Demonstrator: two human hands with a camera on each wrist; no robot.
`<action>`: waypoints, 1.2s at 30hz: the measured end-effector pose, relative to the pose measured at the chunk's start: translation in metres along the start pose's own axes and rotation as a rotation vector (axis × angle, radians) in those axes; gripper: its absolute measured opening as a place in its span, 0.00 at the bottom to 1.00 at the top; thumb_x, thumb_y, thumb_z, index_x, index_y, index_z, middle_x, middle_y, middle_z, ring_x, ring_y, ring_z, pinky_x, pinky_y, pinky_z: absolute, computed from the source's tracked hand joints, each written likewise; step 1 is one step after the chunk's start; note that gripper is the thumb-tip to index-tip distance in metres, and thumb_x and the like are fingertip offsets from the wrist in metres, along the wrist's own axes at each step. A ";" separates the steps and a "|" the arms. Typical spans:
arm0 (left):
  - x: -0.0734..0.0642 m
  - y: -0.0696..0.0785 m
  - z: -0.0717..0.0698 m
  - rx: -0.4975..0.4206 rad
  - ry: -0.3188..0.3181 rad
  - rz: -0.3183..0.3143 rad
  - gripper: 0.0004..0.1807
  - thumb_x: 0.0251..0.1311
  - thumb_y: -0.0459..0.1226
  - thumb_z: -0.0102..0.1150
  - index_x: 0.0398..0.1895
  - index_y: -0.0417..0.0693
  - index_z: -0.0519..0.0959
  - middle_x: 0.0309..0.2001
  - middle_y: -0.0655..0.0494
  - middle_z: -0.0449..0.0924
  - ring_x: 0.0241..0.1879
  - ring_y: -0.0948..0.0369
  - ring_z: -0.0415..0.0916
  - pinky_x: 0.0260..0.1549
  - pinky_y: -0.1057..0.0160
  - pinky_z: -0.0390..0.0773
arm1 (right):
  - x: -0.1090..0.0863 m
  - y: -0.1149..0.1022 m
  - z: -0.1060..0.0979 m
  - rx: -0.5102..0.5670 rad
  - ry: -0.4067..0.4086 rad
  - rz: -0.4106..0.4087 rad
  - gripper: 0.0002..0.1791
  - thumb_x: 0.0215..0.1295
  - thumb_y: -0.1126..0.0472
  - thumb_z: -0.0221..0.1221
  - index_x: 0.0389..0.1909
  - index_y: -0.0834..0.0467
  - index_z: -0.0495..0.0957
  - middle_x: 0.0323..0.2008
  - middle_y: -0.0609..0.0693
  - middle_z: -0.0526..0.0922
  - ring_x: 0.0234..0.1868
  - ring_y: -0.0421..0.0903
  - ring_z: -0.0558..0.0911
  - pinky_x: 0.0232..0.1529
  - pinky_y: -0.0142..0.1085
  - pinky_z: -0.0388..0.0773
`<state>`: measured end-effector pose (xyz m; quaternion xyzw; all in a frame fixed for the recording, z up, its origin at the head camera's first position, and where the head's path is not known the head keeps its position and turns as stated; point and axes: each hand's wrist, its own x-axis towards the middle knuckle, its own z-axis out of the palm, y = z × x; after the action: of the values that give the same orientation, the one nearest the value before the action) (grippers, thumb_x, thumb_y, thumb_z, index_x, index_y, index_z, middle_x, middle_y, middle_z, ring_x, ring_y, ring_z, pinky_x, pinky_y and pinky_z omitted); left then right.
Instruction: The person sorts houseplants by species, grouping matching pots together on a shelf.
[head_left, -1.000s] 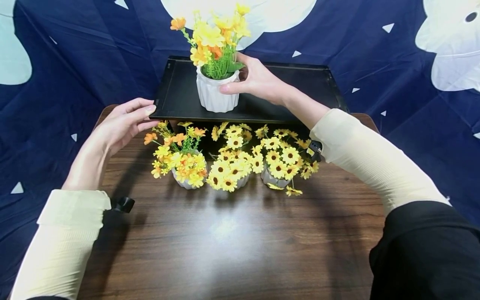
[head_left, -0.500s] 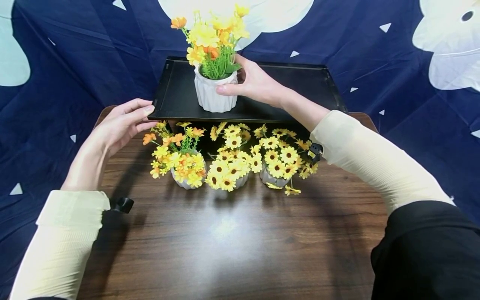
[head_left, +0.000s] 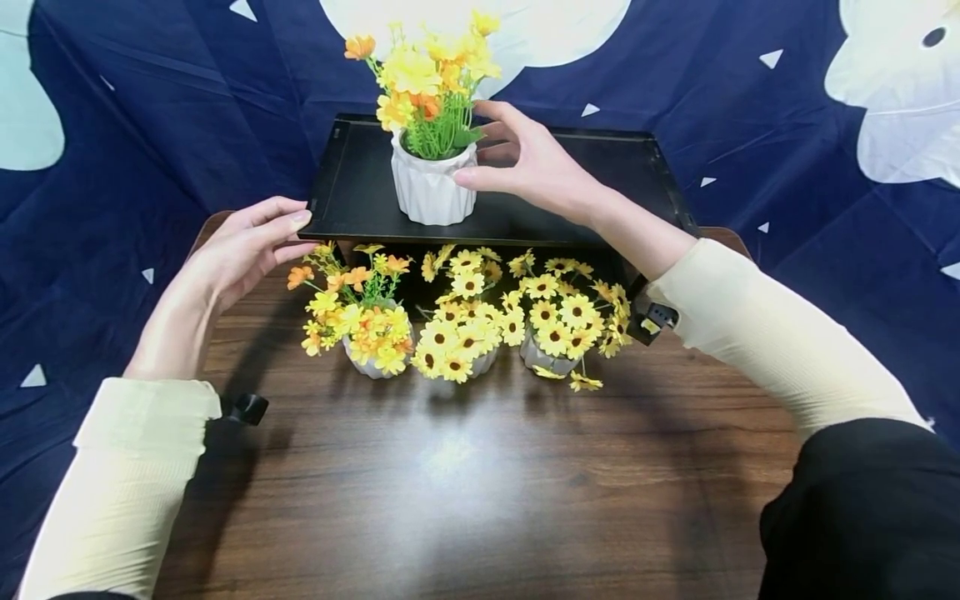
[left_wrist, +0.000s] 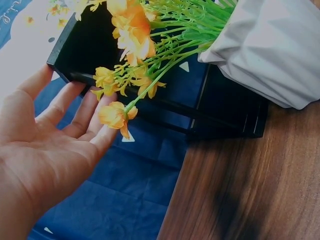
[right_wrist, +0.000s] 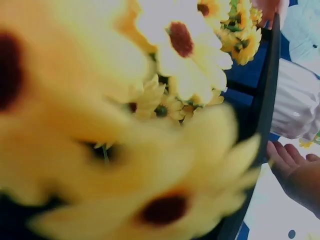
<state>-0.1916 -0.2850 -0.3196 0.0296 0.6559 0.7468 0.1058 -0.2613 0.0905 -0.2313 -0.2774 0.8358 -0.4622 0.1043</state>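
Note:
A white ribbed flowerpot [head_left: 435, 196] with yellow and orange flowers [head_left: 416, 79] stands upright on the black shelf [head_left: 570, 183], left of its middle. My right hand [head_left: 543, 171] is at the pot's right side, fingers spread and thumb tip close by the rim. In the right wrist view that hand [right_wrist: 300, 172] shows apart from the white pot [right_wrist: 297, 100]. With its thumb at the top edge and fingers beneath, my left hand [head_left: 232, 254] grips the shelf's left front corner. Its fingertips meet the shelf's end in the left wrist view, beside an orange flower [left_wrist: 114, 116].
On the wooden table [head_left: 450, 500], under the shelf's front edge, stand three more pots: yellow-orange flowers [head_left: 367, 329] on the left, yellow daisies in the middle [head_left: 457, 337] and on the right [head_left: 562, 321]. A dark blue patterned cloth [head_left: 187, 100] hangs behind.
My right hand has loosened from the flowerpot and drawn slightly right, its fingers spreading; the forearm moved right too. The pot stays on the shelf. My left hand keeps its place.

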 end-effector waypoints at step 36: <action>-0.001 0.002 0.001 -0.052 -0.030 0.020 0.08 0.73 0.32 0.57 0.51 0.46 0.80 0.47 0.58 0.83 0.45 0.67 0.84 0.50 0.69 0.85 | -0.107 -0.037 0.004 0.154 0.342 -0.136 0.20 0.65 0.63 0.69 0.57 0.56 0.81 0.53 0.48 0.84 0.58 0.46 0.82 0.66 0.38 0.75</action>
<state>-0.1908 -0.2843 -0.3174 0.0448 0.6343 0.7641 0.1088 -0.1580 0.1322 -0.2112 -0.2417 0.7830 -0.5710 -0.0498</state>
